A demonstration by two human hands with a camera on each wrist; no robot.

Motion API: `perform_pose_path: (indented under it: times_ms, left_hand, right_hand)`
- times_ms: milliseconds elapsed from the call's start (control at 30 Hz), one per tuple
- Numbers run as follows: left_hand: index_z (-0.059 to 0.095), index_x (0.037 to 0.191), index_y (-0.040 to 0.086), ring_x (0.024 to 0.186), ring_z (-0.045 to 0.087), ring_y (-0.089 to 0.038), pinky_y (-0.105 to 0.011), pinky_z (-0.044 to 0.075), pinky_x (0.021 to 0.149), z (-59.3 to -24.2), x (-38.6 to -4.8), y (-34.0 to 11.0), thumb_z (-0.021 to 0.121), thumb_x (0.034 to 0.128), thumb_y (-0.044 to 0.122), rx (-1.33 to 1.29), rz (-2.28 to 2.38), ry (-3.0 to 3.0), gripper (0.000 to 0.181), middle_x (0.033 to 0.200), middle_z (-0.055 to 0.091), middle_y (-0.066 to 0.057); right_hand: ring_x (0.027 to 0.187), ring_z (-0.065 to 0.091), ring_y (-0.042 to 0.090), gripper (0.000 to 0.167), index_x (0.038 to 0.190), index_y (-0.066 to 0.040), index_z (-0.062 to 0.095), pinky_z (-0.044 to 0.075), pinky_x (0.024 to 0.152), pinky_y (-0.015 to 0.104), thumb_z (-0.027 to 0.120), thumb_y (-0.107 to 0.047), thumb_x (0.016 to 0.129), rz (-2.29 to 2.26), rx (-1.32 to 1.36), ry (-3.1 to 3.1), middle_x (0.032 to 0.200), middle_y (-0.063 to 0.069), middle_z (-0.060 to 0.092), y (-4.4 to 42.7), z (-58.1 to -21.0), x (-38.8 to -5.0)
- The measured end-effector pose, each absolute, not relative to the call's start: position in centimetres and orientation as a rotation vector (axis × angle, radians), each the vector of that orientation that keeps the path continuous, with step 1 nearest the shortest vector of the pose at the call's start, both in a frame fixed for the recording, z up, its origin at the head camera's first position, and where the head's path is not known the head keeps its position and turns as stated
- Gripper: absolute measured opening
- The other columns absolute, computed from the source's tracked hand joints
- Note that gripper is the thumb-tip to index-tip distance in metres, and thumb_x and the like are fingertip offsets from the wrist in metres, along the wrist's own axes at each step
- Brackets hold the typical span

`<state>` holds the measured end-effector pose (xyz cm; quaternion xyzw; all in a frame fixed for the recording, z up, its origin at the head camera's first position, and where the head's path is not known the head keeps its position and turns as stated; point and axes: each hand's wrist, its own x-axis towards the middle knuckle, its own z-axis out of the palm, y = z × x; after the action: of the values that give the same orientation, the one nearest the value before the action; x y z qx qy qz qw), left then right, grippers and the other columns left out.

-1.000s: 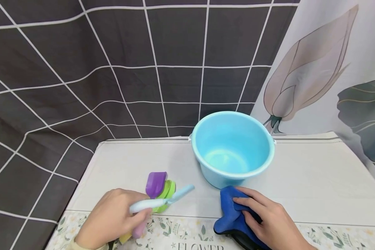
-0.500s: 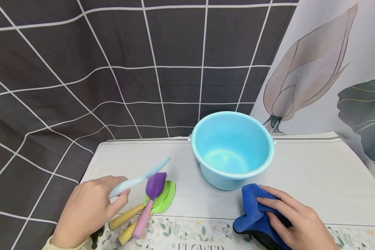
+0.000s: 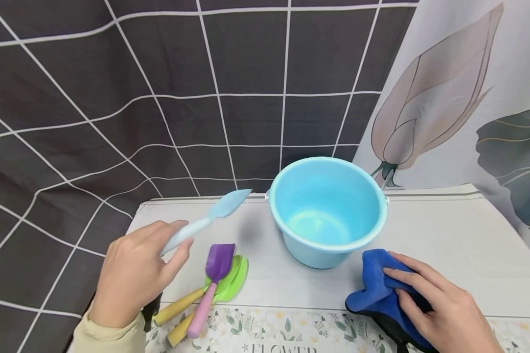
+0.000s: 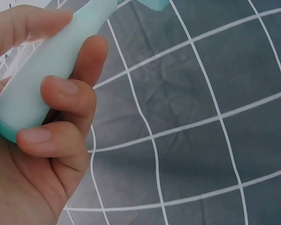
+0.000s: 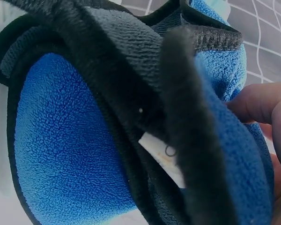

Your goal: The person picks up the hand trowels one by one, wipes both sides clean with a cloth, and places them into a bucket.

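My left hand [image 3: 137, 269] grips the pale handle of a light blue toy shovel [image 3: 230, 202], its blade pointing up and right above the table. In the left wrist view, the fingers curl round the handle [image 4: 33, 98]. At the right, my right hand [image 3: 446, 304] pinches a crumpled blue cloth [image 3: 377, 289] with black edging. The right wrist view shows the cloth [image 5: 65, 140] close up, with a white tag and part of the hand [image 5: 271, 117] at its right. A light blue bucket [image 3: 309, 250] stands upright between the hands, touched by neither.
Near the left hand lie a purple shovel [image 3: 219, 262] with a pink handle and green tools [image 3: 237, 279] with yellow handles, overlapping. A dark gridded curtain [image 3: 247, 63] and a flower-print curtain [image 3: 437, 93] hang behind the table [image 3: 450, 250].
The left hand has carried the light blue shovel up and away from the other tools, uncovering their handles. The right hand has moved right with the blue cloth, away from the bucket.
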<state>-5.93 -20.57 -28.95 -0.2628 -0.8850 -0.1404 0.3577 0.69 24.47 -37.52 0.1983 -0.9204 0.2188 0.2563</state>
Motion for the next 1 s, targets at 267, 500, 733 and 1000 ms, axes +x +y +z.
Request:
perform_pose_path:
  times_ms: [267,500,733,1000]
  left_hand:
    - [0.076,0.101,0.007,0.053,0.042,-0.008,-0.026,0.034,0.043,-28.8,-7.2,-18.6,0.063,0.0864,0.026,-0.782,-0.386,-2.209,0.027,0.072,0.062,0.004]
    - [0.075,0.104,0.006,0.063,0.057,-0.013,-0.032,0.046,0.048,-28.6,-8.2,-16.8,0.073,0.0803,0.018,-0.881,-0.396,-2.248,0.026,0.084,0.069,-0.001]
    - [0.075,0.103,0.006,0.064,0.059,-0.016,-0.031,0.046,0.049,-28.3,-9.5,-14.3,0.077,0.0810,0.016,-0.929,-0.360,-2.332,0.024,0.086,0.069,-0.002]
    - [0.076,0.107,0.009,0.067,0.056,-0.015,-0.030,0.046,0.052,-27.3,-10.9,-11.5,0.077,0.0848,0.020,-0.978,-0.266,-2.442,0.025,0.085,0.066,0.001]
  right_hand:
    - [0.064,0.062,0.008,0.066,0.109,-0.012,0.074,0.036,0.052,0.011,0.031,-0.060,0.100,0.525,0.467,-2.505,0.125,0.013,0.065,25.9,-37.6,0.6]
    - [0.074,0.068,0.027,0.070,0.107,-0.008,0.075,0.040,0.059,0.006,0.029,-0.061,0.100,0.472,0.431,-2.502,0.124,0.014,0.065,26.7,-37.4,0.5]
    - [0.085,0.069,0.034,0.071,0.107,-0.008,0.074,0.033,0.082,-0.003,0.030,-0.062,0.099,0.458,0.379,-2.501,0.124,0.014,0.065,27.2,-37.4,0.4]
    - [0.088,0.067,0.033,0.075,0.108,-0.006,0.074,0.031,0.084,-0.003,0.028,-0.064,0.098,0.481,0.352,-2.498,0.125,0.015,0.065,27.6,-37.6,0.4]
